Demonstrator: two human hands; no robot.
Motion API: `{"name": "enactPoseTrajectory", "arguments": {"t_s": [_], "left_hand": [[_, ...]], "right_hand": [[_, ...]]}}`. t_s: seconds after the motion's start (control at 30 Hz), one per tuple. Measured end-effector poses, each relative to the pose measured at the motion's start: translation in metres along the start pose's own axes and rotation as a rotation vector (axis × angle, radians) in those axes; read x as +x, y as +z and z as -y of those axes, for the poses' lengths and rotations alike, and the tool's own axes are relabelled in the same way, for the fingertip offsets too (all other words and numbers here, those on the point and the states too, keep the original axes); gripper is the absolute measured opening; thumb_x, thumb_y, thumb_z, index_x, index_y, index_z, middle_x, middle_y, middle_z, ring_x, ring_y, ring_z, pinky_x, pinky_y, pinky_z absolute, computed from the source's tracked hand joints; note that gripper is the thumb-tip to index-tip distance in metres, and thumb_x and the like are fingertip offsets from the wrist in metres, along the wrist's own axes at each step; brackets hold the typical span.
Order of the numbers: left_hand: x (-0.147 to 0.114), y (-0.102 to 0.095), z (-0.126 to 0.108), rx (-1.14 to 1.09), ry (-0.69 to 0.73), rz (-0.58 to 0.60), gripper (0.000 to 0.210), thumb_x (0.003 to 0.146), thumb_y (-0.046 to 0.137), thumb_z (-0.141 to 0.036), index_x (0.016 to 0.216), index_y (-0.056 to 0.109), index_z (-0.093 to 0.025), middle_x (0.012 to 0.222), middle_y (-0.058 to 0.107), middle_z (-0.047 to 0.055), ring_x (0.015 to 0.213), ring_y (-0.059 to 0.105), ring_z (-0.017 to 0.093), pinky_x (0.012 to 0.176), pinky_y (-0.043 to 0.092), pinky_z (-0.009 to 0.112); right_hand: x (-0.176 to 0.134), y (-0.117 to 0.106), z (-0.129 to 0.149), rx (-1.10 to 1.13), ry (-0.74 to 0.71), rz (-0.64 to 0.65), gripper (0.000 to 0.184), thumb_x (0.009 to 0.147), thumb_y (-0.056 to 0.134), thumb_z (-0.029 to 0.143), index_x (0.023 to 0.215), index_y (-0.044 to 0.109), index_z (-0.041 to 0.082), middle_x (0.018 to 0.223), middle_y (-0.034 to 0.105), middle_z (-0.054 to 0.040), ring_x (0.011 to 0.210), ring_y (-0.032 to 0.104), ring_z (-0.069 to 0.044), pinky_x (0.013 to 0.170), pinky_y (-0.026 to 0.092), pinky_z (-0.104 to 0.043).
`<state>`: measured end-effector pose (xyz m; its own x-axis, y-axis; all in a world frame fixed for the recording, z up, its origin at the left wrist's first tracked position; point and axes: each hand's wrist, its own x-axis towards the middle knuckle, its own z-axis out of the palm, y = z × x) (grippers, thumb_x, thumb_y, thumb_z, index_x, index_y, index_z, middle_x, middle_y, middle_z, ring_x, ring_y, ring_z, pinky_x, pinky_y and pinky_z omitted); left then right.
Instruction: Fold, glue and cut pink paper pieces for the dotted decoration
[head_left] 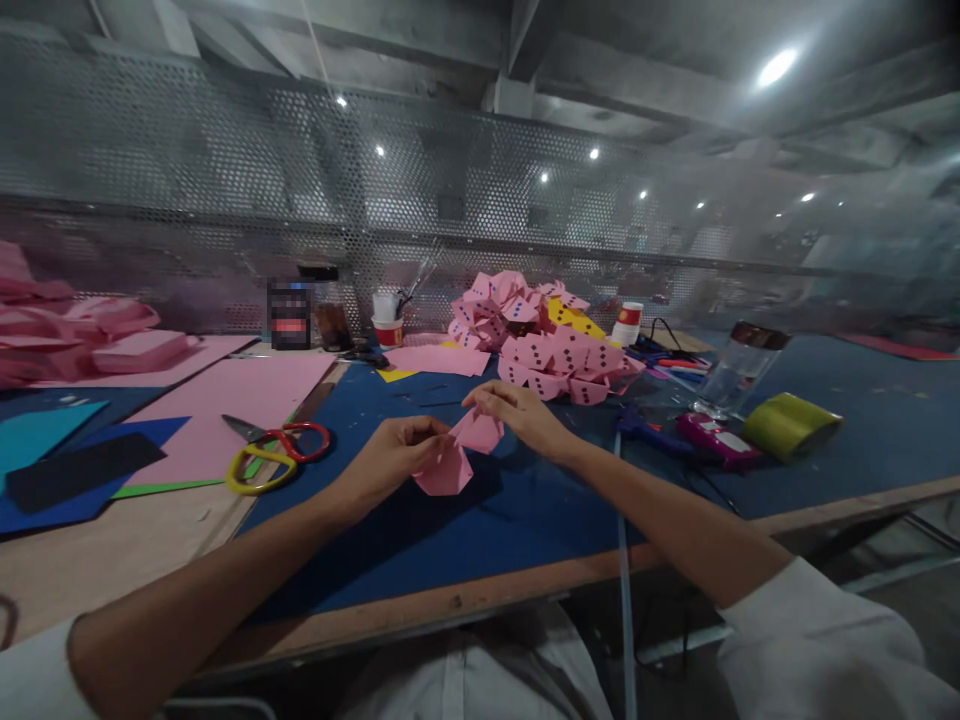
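Between my hands, just above the blue table surface (540, 530), is a folded piece of pink paper (448, 472). My left hand (394, 452) pinches its left upper edge between thumb and fingers. At its upper right side my right hand (517, 412) grips the paper, with the fingertips along its top. The piece has two angular flaps, one lower left and one upper right. Beyond my hands lies a heap of folded pink paper pieces (559, 360) printed with dark dots. Scissors (274, 445) with red and yellow handles rest to the left of my left hand.
Pink sheets (217, 410) and blue card (90, 470) lie at left, near stacked pink paper (97, 335). Paper cups (388, 328) stand at the back. To the right are a blue glue gun (652, 432), a glass jar (739, 370) and a yellow-green roll (793, 425).
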<state>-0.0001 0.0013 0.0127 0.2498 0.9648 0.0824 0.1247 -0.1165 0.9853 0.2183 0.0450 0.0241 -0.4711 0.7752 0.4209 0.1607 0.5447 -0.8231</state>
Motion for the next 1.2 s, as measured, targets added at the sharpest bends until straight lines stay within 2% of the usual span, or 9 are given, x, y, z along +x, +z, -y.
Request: {"name": "enactPoseTrajectory", "arguments": {"t_s": [0.1,0.23,0.33,0.43,0.6,0.73,0.87,1.07,1.2], "left_hand": [[-0.001,-0.001,-0.002,0.016,0.011,-0.019,0.038,0.067,0.084,-0.051,0.072,0.073,-0.014,0.06,0.058,-0.001,0.055,0.045,0.011,0.054,0.028,0.023],[-0.003,-0.006,-0.003,0.04,0.013,-0.034,0.038,0.073,0.081,-0.053,0.073,0.073,-0.016,0.064,0.065,0.002,0.058,0.05,0.014,0.056,0.032,0.024],[-0.002,-0.009,-0.003,0.077,0.049,-0.065,0.042,0.08,0.076,-0.057,0.07,0.072,-0.017,0.062,0.061,0.0,0.059,0.05,0.015,0.057,0.034,0.025],[-0.004,-0.01,-0.007,0.094,0.09,-0.101,0.046,0.086,0.069,-0.06,0.071,0.074,-0.018,0.071,0.065,0.002,0.069,0.055,0.017,0.065,0.04,0.026],[-0.006,-0.01,-0.014,-0.027,0.013,-0.111,0.048,0.083,0.071,-0.065,0.086,0.081,-0.019,0.087,0.074,0.006,0.081,0.063,0.023,0.073,0.048,0.029],[-0.002,-0.014,-0.01,-0.158,-0.019,-0.105,0.052,0.082,0.073,-0.065,0.103,0.081,-0.018,0.097,0.077,0.009,0.089,0.067,0.027,0.08,0.053,0.034],[0.003,-0.02,-0.004,-0.233,0.019,-0.114,0.052,0.083,0.073,-0.06,0.112,0.077,-0.016,0.104,0.077,0.011,0.099,0.068,0.029,0.085,0.055,0.037],[0.006,-0.027,-0.001,-0.285,0.014,-0.151,0.041,0.088,0.071,-0.056,0.101,0.073,-0.017,0.097,0.077,0.008,0.088,0.071,0.024,0.078,0.057,0.034],[0.007,-0.03,-0.002,-0.323,-0.062,-0.132,0.042,0.088,0.07,-0.054,0.106,0.074,-0.017,0.098,0.079,0.009,0.081,0.072,0.023,0.075,0.058,0.033]], "right_hand": [[-0.001,0.0,-0.001,0.041,-0.01,0.028,0.021,0.094,0.055,0.025,0.098,0.075,0.022,0.096,0.072,-0.0023,0.092,0.063,-0.018,0.082,0.046,-0.03],[-0.001,0.001,-0.005,0.045,-0.019,0.022,0.024,0.08,0.053,0.012,0.09,0.073,0.02,0.088,0.068,-0.0008,0.079,0.06,-0.015,0.072,0.045,-0.028],[0.001,0.002,-0.008,0.023,-0.049,-0.004,0.021,0.078,0.052,0.012,0.086,0.069,0.02,0.088,0.068,-0.0006,0.077,0.059,-0.015,0.07,0.044,-0.028],[0.002,0.002,-0.01,0.032,-0.077,-0.028,0.016,0.078,0.052,0.014,0.084,0.066,0.02,0.087,0.067,-0.0006,0.081,0.061,-0.016,0.076,0.046,-0.03],[0.004,0.0,-0.012,0.031,-0.086,-0.072,0.012,0.079,0.053,0.016,0.083,0.064,0.021,0.092,0.068,-0.0017,0.092,0.064,-0.018,0.085,0.046,-0.033],[0.006,-0.001,-0.014,-0.003,-0.088,-0.122,0.015,0.078,0.052,0.017,0.085,0.064,0.02,0.09,0.068,-0.0016,0.086,0.063,-0.018,0.079,0.046,-0.032],[0.007,-0.003,-0.016,-0.082,-0.092,-0.201,0.018,0.078,0.051,0.016,0.087,0.066,0.02,0.087,0.067,-0.0012,0.08,0.059,-0.017,0.077,0.045,-0.031],[0.007,-0.004,-0.018,-0.096,-0.086,-0.245,0.017,0.081,0.051,0.016,0.088,0.066,0.021,0.092,0.069,-0.0019,0.087,0.062,-0.018,0.086,0.047,-0.033],[0.007,-0.003,-0.019,-0.084,-0.069,-0.216,0.019,0.08,0.051,0.014,0.087,0.066,0.021,0.096,0.07,-0.0023,0.093,0.063,-0.018,0.087,0.047,-0.033]]}}
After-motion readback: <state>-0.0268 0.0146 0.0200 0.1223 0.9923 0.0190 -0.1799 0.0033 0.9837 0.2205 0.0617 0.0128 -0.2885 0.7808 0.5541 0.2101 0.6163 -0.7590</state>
